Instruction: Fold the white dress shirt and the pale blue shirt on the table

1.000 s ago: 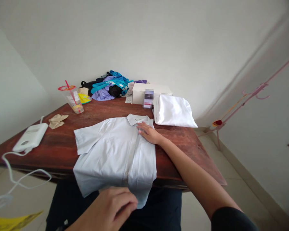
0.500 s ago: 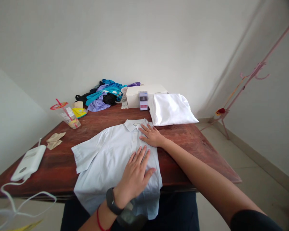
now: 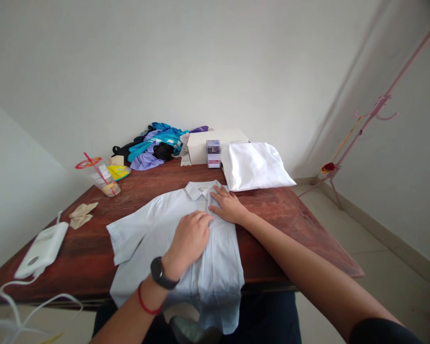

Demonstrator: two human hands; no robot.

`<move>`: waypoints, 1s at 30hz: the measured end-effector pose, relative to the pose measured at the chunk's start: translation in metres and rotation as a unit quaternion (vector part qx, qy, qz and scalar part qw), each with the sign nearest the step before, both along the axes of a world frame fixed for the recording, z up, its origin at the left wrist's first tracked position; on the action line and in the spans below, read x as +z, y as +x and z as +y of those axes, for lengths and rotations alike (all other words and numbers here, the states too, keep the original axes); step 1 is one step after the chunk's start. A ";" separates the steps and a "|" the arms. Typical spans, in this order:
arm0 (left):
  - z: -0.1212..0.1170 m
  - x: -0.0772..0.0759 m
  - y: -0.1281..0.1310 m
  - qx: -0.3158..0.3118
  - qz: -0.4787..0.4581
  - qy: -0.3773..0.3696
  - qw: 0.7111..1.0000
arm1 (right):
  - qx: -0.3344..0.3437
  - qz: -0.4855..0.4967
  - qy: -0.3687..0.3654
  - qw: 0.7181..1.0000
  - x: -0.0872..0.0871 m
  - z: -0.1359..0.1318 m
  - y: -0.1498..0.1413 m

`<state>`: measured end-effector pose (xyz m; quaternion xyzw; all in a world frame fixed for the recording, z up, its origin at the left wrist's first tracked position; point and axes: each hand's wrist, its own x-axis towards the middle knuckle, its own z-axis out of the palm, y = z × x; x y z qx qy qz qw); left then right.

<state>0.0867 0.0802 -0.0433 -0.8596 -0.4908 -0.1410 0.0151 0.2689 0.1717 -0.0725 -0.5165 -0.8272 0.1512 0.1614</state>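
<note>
A pale short-sleeved collared shirt (image 3: 154, 243) lies front up on the wooden table, collar away from me and hem hanging over the near edge. Its left-hand sleeve is spread out; on the right no sleeve shows sticking out. My right hand (image 3: 228, 205) rests flat on the shirt beside the collar, fingers apart. Over the middle of the chest is my left hand (image 3: 189, 237), with a dark band on its wrist. Its fingers are bent downward and close together, their tips hidden, so I cannot tell whether they grip any cloth.
Behind the shirt lie a folded white cloth (image 3: 258, 167), a white box (image 3: 197, 149) and a small carton (image 3: 213, 160). A heap of clothes (image 3: 154, 148) is farther left. A plastic cup (image 3: 105, 179), a crumpled tissue (image 3: 81, 215) and a white power bank (image 3: 43, 248) line the left side.
My left hand has slid left and away from me across the shirt, its spread fingers now bent in. The right hand stays beside the collar.
</note>
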 end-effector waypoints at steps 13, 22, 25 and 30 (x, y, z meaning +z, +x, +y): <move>0.143 -0.025 -0.018 -0.122 0.005 0.068 0.990 | -0.010 -0.034 -0.011 0.999 -0.004 -0.003 -0.005; 0.137 -0.030 -0.010 -0.036 -0.054 0.069 0.995 | -0.034 -0.040 -0.033 0.998 -0.007 -0.003 -0.008; 0.137 -0.031 -0.006 -0.001 -0.078 0.072 0.994 | -0.042 -0.029 -0.030 0.998 -0.010 -0.003 -0.009; 0.140 -0.033 -0.006 0.029 -0.134 0.069 0.988 | -0.040 -0.040 -0.042 0.997 -0.012 -0.002 -0.009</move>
